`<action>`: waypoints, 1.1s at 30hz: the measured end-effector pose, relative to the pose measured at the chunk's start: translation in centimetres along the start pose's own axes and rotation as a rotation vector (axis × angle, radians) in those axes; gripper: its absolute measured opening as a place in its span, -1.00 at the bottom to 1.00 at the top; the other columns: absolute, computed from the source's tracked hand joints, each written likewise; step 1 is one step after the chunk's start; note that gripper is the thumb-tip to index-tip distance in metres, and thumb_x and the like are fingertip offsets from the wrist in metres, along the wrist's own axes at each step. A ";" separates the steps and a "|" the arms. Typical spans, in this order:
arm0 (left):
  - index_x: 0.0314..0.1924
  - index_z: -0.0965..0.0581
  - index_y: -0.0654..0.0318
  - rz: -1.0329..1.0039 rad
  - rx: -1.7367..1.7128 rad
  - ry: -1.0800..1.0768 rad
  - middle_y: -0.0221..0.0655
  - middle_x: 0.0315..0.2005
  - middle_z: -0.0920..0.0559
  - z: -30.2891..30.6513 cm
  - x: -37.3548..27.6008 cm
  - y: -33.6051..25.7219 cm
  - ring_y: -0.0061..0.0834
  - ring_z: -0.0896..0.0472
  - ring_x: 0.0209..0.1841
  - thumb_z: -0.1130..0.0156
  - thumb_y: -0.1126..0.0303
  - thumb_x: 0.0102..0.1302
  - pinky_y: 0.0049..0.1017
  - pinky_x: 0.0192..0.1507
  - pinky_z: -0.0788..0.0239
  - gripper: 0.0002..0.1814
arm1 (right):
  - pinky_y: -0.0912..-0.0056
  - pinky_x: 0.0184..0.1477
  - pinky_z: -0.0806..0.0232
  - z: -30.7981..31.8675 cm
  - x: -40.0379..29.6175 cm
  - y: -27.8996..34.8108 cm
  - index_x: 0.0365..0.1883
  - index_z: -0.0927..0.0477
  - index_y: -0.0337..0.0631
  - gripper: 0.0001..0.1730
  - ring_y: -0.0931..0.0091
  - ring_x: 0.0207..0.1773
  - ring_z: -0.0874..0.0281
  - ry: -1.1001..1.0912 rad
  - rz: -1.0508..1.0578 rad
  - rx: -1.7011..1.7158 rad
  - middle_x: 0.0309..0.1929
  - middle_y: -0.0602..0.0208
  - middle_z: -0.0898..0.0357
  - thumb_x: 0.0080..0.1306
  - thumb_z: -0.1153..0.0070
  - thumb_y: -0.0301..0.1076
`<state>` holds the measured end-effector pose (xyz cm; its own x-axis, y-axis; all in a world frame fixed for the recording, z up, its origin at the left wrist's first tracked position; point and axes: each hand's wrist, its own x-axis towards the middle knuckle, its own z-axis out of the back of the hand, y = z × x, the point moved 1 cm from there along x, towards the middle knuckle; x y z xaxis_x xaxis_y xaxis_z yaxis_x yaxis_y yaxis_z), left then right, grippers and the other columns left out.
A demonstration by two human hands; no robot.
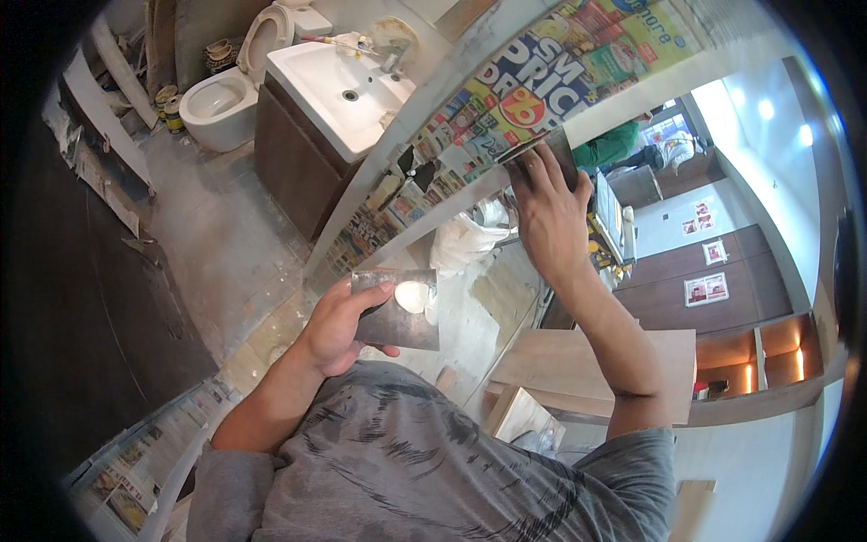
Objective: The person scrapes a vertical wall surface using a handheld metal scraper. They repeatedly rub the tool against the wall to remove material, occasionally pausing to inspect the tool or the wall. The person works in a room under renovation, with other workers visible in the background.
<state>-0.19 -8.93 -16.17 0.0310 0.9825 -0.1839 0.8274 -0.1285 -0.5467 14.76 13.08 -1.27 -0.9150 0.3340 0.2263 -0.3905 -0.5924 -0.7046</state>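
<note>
My left hand [339, 325] grips a flat metal plate [379, 325] with a dollop of white filler paste [412, 297] on it, my thumb over its top face. Farther up, my right hand [552, 217] holds a dark flat scraper blade [561, 152] against the edge of a white frame [467, 183]. The frame's inner face is covered with printed newspaper sheets [467, 129], torn at one spot. My right fingers are spread over the blade; its far side is partly hidden.
A white sink [325, 74] on a brown cabinet [298, 142] and a toilet [220, 108] stand beyond the frame. A white sack [467, 244] and wooden panels [576, 359] lie to the right. A person in green [609, 146] and another in white [676, 148] are farther off.
</note>
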 end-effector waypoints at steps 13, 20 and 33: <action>0.15 -0.55 0.22 0.038 -0.036 0.020 -0.30 -0.10 -0.72 0.3 0.5 0.7 -0.42 -0.77 -0.18 -0.17 0.24 0.55 -0.36 -0.48 -0.60 -0.70 | -0.36 0.35 -0.15 0.4 -3.4 0.0 0.24 -0.63 -0.12 -0.53 0.34 0.62 -0.17 0.085 -0.085 0.019 0.38 0.22 -0.39 0.36 -0.09 -0.48; 0.15 -0.57 0.22 0.006 -0.040 -0.044 -0.30 -0.09 -0.74 -0.2 0.0 0.0 -0.40 -0.76 -0.16 -0.15 0.19 0.56 -0.34 -0.41 -0.59 -0.67 | -0.21 0.43 -0.16 4.5 -6.6 1.5 0.24 -0.59 -0.20 -0.50 0.26 0.51 -0.32 0.238 -0.187 0.873 0.39 0.11 -0.37 0.31 -0.21 -0.40; 0.27 -0.52 0.28 -0.133 -0.240 0.043 -0.29 -0.03 -0.74 -2.9 0.7 -0.5 -0.44 -0.77 -0.13 -0.10 0.18 0.60 -0.40 -0.34 -0.68 -0.58 | -0.02 0.53 -0.12 3.0 -10.5 8.8 0.31 -0.57 -0.14 -0.44 0.10 0.59 -0.19 -0.112 -0.119 1.895 0.47 -0.01 -0.28 0.33 -0.30 -0.35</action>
<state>1.06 -7.75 -13.65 -0.0673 0.9940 -0.0858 0.9348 0.0328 -0.3536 20.68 2.14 -7.81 -0.8498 0.4316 0.3027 0.0463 -0.5109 0.8584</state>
